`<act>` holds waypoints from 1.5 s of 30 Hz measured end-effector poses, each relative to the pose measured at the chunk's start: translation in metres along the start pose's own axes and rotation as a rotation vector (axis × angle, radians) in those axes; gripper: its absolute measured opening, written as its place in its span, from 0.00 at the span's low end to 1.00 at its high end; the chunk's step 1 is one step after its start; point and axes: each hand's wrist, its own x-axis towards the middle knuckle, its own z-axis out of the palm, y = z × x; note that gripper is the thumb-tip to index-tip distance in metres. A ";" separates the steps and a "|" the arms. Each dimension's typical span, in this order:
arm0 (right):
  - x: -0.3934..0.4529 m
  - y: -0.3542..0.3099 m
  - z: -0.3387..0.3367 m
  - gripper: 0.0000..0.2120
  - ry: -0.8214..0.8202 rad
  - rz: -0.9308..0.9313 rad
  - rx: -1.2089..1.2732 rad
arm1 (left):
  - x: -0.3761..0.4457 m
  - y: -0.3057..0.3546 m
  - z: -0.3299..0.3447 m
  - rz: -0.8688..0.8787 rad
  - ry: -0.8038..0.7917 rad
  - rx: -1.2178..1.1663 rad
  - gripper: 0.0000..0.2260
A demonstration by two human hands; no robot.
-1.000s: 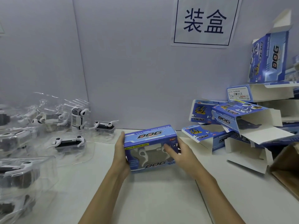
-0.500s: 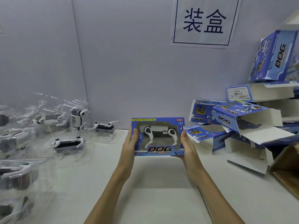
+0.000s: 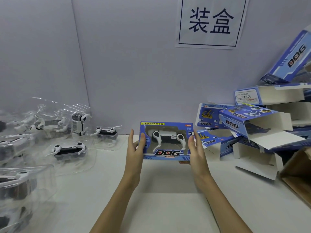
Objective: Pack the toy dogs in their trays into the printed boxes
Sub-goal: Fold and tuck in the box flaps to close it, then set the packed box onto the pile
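Two bare forearms, no sleeves visible; left hand [image 3: 134,148], right hand [image 3: 196,152] ungloved, slender fingers.

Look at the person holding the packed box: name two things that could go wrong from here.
The packed box is held upright only between the left hand and right hand at its ends; a loose grip could let it drop onto the table. The leaning pile of empty boxes beside it looks unstable and might topple if bumped.

Left trays [image 3: 11,182] cropped, perhaps blurred

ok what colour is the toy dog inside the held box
White and black toy dog, seen through the box window in the head view.
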 end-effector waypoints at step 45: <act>-0.025 -0.108 -0.133 0.02 0.741 -0.088 0.216 | -0.014 -0.003 0.013 -0.111 -0.219 0.038 0.30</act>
